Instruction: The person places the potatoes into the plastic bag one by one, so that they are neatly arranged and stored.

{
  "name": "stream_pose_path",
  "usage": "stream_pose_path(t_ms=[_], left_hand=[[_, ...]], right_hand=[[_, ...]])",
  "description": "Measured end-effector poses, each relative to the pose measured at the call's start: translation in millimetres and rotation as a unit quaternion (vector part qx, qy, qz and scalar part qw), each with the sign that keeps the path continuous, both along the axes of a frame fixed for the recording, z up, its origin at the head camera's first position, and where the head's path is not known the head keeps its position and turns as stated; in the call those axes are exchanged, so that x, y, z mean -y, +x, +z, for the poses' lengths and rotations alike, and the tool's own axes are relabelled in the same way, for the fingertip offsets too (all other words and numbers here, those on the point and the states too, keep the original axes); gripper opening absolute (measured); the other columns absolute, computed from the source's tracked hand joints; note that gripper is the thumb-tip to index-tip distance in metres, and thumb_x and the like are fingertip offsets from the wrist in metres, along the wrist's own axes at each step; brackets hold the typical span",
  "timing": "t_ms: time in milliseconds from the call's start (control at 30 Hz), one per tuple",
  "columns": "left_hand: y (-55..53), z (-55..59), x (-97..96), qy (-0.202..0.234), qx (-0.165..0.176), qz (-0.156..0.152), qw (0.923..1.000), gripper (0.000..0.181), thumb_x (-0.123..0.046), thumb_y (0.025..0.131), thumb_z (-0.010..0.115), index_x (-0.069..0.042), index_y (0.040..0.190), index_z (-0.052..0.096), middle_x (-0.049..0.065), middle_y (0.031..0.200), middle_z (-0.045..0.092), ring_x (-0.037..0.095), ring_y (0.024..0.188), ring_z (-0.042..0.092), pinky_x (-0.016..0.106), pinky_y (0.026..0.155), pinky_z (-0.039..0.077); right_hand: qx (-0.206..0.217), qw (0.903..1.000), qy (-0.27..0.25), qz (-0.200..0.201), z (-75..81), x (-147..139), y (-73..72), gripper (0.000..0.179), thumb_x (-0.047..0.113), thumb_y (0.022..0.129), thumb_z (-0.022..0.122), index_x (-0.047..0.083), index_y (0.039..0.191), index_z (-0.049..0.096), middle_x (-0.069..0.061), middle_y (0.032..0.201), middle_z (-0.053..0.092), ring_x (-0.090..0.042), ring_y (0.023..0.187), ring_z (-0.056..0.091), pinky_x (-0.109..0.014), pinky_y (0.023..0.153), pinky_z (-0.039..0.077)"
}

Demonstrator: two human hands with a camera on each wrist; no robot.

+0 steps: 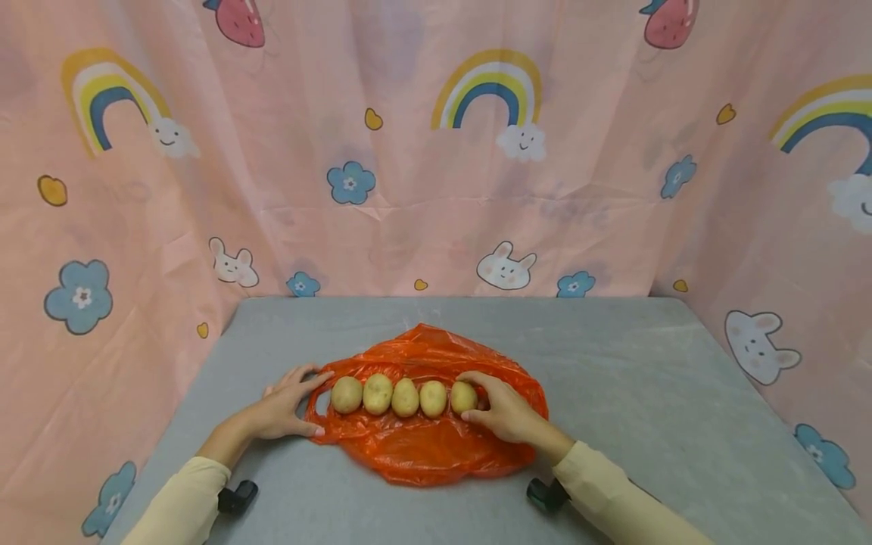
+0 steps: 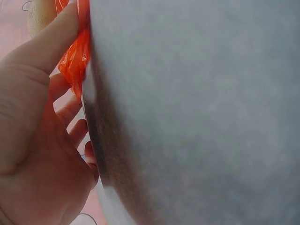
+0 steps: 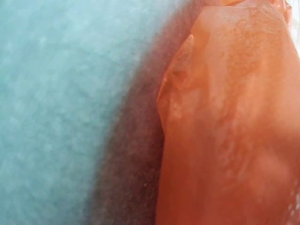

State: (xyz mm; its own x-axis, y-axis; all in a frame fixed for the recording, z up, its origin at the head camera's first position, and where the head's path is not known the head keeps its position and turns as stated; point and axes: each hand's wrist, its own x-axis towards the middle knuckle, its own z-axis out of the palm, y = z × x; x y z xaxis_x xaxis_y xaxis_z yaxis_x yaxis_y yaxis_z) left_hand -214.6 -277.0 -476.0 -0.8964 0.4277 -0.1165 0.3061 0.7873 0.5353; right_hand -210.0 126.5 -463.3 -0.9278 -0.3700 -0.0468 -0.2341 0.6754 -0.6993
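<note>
Several potatoes [image 1: 405, 398] lie in a side-by-side row on a crumpled orange plastic bag [image 1: 422, 454], which is spread over the table. With thumb and fingers, my right hand [image 1: 507, 412] holds the potato at the row's right end [image 1: 464, 397]. My left hand [image 1: 282, 409] rests at the bag's left end, thumb and fingers apart and touching its edge. The left wrist view shows the left thumb and palm [image 2: 42, 154] beside a strip of the orange bag [image 2: 75, 61]. In the right wrist view, only the bag [image 3: 229, 122] and table show; the right hand is hidden.
The grey table [image 1: 613, 378] extends around the bag. A pink curtain [image 1: 409, 242] printed with rainbows and rabbits stands behind it and on both sides. Black devices are strapped to the left wrist [image 1: 238, 497] and right wrist [image 1: 547, 496].
</note>
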Motion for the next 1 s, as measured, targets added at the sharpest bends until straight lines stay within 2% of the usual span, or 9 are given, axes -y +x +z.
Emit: stream_pose_path(t_ms=[133,300,667,867,1000], left_hand=[[-0.5,-1.1,0.4,0.0,0.002,0.001,1.0,0.096,-0.043,0.078,0.085,-0.012,0.157,0.038,0.023,0.16,0.027,0.049,0.147,0.022,0.079,0.102,0.02],[-0.7,-1.3,0.1,-0.003,0.0,-0.001,1.0,0.097,-0.043,0.078,0.085,-0.012,0.157,0.038,0.022,0.16,0.027,0.05,0.147,0.023,0.079,0.101,0.021],[-2.4,-1.2,-0.7,-0.008,-0.003,-0.003,1.0,0.097,-0.045,0.078,0.085,-0.013,0.157,0.038,0.021,0.16,0.028,0.048,0.147,0.024,0.071,0.098,0.026],[-2.1,-0.9,-0.3,0.0,-0.015,-0.01,0.9998,0.097,-0.044,0.078,0.085,-0.011,0.156,0.039,0.025,0.159,0.029,0.051,0.145,0.025,0.079,0.1,0.023],[-0.7,-1.0,1.2,-0.002,-0.014,-0.005,0.9999,0.096,-0.042,0.078,0.085,-0.011,0.156,0.039,0.024,0.159,0.029,0.05,0.146,0.024,0.08,0.101,0.021]], right_hand=[[0.005,1.0,0.005,-0.003,-0.6,1.0,-0.8,0.051,0.015,0.086,0.08,0.013,0.134,0.061,-0.006,0.128,0.065,-0.02,0.102,0.057,-0.043,0.093,0.05],[0.009,0.9999,0.006,-0.006,-1.2,1.4,-0.8,0.051,0.014,0.086,0.08,0.013,0.133,0.061,-0.006,0.128,0.065,-0.02,0.103,0.057,-0.046,0.095,0.05],[0.015,0.9998,0.011,-0.002,0.7,2.4,-3.1,0.049,0.013,0.086,0.08,0.014,0.132,0.062,-0.004,0.123,0.065,-0.018,0.098,0.056,-0.04,0.089,0.05],[0.002,0.9995,0.011,0.029,2.9,1.6,-5.7,0.047,0.012,0.087,0.079,0.01,0.131,0.062,-0.007,0.12,0.066,-0.018,0.092,0.055,-0.034,0.082,0.046],[0.006,0.9992,0.023,0.032,3.3,3.4,-5.8,0.048,0.013,0.088,0.078,0.01,0.133,0.061,-0.008,0.126,0.065,-0.02,0.1,0.058,-0.041,0.09,0.05]])
